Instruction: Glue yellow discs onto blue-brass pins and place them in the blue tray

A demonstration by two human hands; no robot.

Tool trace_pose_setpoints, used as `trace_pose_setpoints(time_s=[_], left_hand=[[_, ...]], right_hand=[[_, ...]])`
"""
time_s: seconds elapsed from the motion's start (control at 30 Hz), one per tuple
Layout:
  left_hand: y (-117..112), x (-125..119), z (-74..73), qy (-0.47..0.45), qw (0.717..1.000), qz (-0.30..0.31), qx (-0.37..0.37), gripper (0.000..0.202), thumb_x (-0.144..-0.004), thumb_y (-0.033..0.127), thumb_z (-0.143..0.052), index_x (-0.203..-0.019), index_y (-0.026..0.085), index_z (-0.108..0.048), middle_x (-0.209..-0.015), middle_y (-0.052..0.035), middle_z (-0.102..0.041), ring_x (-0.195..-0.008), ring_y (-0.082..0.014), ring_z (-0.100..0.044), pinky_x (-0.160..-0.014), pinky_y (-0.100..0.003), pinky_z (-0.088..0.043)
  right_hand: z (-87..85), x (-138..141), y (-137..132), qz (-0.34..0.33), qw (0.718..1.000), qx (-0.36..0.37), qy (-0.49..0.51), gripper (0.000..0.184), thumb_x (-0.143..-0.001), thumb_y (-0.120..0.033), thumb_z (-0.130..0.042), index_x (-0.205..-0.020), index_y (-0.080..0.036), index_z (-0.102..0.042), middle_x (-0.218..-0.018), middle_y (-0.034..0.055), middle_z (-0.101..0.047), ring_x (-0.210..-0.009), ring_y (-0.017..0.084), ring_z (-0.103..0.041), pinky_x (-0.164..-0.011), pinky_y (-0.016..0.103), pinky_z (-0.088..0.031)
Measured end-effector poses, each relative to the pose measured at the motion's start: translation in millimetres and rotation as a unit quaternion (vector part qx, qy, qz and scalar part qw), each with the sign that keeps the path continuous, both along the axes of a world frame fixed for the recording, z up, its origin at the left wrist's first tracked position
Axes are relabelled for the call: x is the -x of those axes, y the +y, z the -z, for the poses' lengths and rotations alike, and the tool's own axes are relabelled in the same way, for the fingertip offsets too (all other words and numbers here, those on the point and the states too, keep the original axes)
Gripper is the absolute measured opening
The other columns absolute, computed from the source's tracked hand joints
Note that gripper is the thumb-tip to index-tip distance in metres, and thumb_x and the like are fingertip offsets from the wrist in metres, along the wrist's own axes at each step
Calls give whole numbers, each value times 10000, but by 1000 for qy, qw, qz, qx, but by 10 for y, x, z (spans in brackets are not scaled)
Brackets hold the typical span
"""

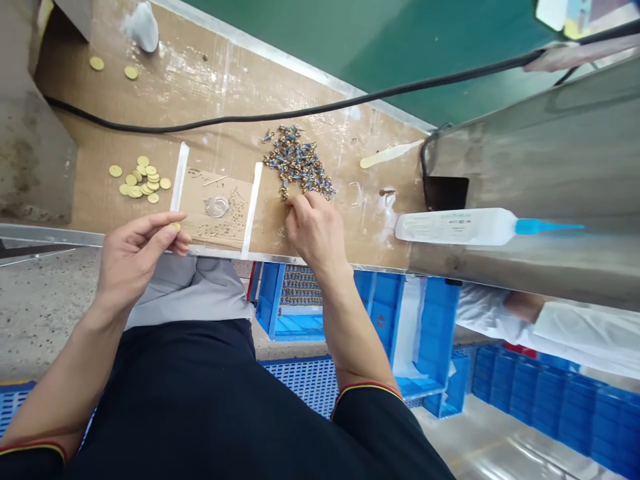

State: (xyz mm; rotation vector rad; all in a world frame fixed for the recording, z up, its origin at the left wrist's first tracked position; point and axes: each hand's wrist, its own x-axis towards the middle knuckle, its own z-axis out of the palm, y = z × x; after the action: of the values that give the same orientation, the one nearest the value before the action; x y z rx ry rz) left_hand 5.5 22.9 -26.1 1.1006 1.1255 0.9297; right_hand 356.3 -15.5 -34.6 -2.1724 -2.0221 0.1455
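Down at the bottom of the frame, black sleeves and bare forearms reach up to the edge of a cardboard-covered worktop (210, 87). The left hand (135, 260) is in a narrow pinch, holding a small brass disc (175, 227) between thumb and fingertip. The right hand (315, 233) is curled tight, its fingertips (293, 207) down at a loose heap of blue-and-brass parts (297, 160), and honestly I can't tell if it has one yet. Looks like the picking-from-the-heap step to me, and those parts are tangled, so the next move calls for a careful pinch. Just left of that hand, a cardboard sheet (197, 193) sits between two white strips. Further left is a scatter of brass discs (140, 180). To the right lie a white squeeze bottle with a blue nozzle (450, 227) and a wooden stick (390, 153). Upper left, a couple more discs (97, 63) sit past a black cable (250, 119).
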Motion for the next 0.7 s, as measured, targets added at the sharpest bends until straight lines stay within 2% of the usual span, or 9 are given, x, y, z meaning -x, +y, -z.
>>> trace_pose_setpoints(time_s=[0.1,0.17,0.3,0.43,0.57,0.7], left_hand=[[5,27,21,-27,998,30,47,339,-1024,383,-935,-1339,258,-915,-1057,-80,-908,-856,-195,-857,-857,-344,-778],[-3,35,11,-26,997,35,57,363,-1024,389,-935,-1352,237,-905,-1076,-92,-914,-871,-201,-865,-870,-351,-784],[-15,1,-13,-12,999,29,44,353,-1031,385,-919,-1338,212,-903,-1085,-101,-923,-888,-207,-879,-872,-346,-784],[6,-60,6,-10,999,27,31,312,-1024,370,-908,-1290,208,-910,-1076,-97,-923,-882,-209,-880,-875,-352,-784],[33,-88,52,-15,999,21,33,295,-1018,363,-905,-1259,194,-900,-1067,-96,-923,-881,-213,-886,-876,-353,-784],[32,-82,89,-32,999,17,29,269,-1014,339,-904,-1234,188,-876,-1050,-85,-924,-847,-199,-881,-856,-337,-779]], right_hand=[[-5,-10,-73,25,998,-16,46,269,-1107,-206,-530,-1135,-240,-795,-1111,127,-808,-1037,292,-728,-938,449,-593],[-41,12,-130,45,991,-43,116,228,-1112,-258,-582,-1148,-254,-807,-1114,100,-841,-1017,269,-764,-946,450,-628],[-72,239,-220,91,947,-118,284,114,-1073,-341,-740,-1119,-283,-828,-1095,39,-884,-1002,235,-829,-976,459,-698],[-11,618,-188,85,903,-147,396,158,-1079,-395,-779,-1212,-321,-821,-1142,27,-894,-1042,227,-867,-991,462,-749],[5,880,-50,51,896,-142,417,130,-1123,-410,-735,-1167,-327,-825,-1176,47,-884,-1151,254,-860,-1079,510,-743],[-17,963,47,25,903,-169,395,105,-1121,-398,-757,-1124,-340,-845,-1166,49,-872,-1199,278,-837,-1122,545,-716]])
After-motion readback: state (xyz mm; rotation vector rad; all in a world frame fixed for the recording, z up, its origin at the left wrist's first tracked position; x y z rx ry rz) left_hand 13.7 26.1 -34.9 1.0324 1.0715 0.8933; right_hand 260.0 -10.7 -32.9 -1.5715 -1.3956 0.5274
